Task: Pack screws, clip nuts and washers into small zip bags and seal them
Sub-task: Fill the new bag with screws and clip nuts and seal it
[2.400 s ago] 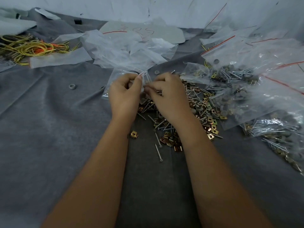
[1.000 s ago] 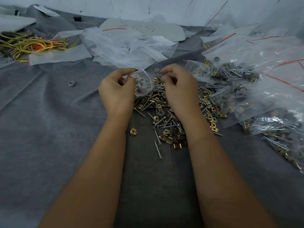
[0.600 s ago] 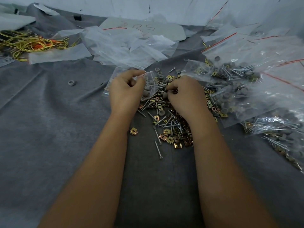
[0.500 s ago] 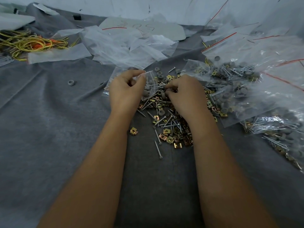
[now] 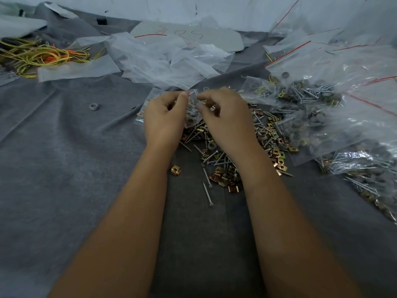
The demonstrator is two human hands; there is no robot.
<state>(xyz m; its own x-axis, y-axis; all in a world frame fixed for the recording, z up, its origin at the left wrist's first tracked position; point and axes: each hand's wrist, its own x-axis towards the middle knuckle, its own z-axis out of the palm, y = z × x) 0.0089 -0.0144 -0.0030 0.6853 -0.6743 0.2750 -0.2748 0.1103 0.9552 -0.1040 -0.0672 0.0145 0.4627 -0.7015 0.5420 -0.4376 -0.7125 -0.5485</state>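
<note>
The step in hand looks like filling: the left hand point(image 5: 164, 117) has thumb and forefinger pressed together on the top edge of a small bag point(image 5: 191, 112), which hangs just below those fingertips with grey washers and screws showing through the plastic. The right hand point(image 5: 225, 117) is level with it, fingers curled and thumb meeting forefinger just beside the bag's mouth; whether it pinches a part to drop in or the bag's other lip I cannot tell. Judging by that, the next move calls for keeping the mouth parted while the piece goes in, then running the strip shut between both sets of fingertips once the count is right. Under and behind the right fingers lies the loose pile point(image 5: 232, 155) of screws, brass clip nuts and washers; one clip nut point(image 5: 175, 170) sits apart below the left wrist, and one washer point(image 5: 95, 106) well left of the left fingers. All of it rests on a grey cloth point(image 5: 64, 168). Far left of the fingers are yellow wires point(image 5: 40, 57); beyond the fingertips, a heap of empty bags point(image 5: 167, 61); to the right, larger red-striped bags point(image 5: 322, 108) of mixed hardware. A pale wall point(image 5: 236, 9) closes the back.
</note>
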